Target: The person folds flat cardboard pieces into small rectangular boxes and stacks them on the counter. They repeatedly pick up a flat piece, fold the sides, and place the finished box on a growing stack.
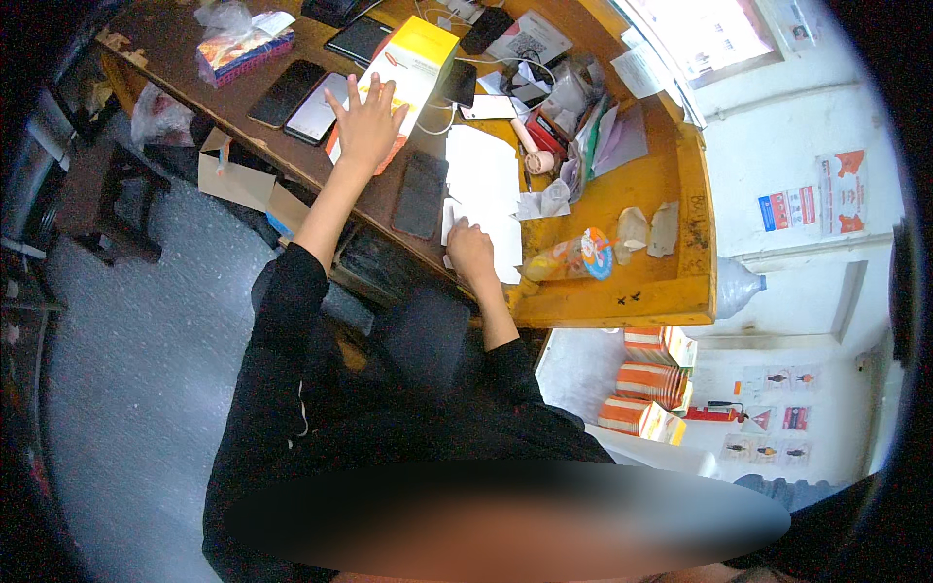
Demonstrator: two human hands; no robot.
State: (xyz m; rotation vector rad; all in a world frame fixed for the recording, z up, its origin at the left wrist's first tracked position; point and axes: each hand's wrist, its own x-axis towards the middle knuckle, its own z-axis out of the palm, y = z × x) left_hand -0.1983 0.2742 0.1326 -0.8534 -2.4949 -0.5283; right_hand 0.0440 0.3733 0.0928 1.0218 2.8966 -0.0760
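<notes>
A yellow, white and orange carton (421, 60) lies on the brown desk top. My left hand (367, 124) is laid over its near side with the fingers spread. Farther right, my right hand (471, 251) rests on white paper sheets (483, 165) with its fingers curled in; whatever they may hold is hidden. Between the two hands lies a dark phone (420, 195). Left of the carton are a phone with a lit pale screen (319, 109) and a black phone (286, 94). A white phone (488, 107) sits beyond the sheets.
A tissue box (245, 49) stands at the far left. Near the raised yellow desk edge (622, 313) are a pink handheld fan (533, 146), loose papers and a clear plastic item with an orange-blue label (595, 253). Orange-and-white boxes (653, 384) stand beyond, and a dark stool (112, 199) on the floor.
</notes>
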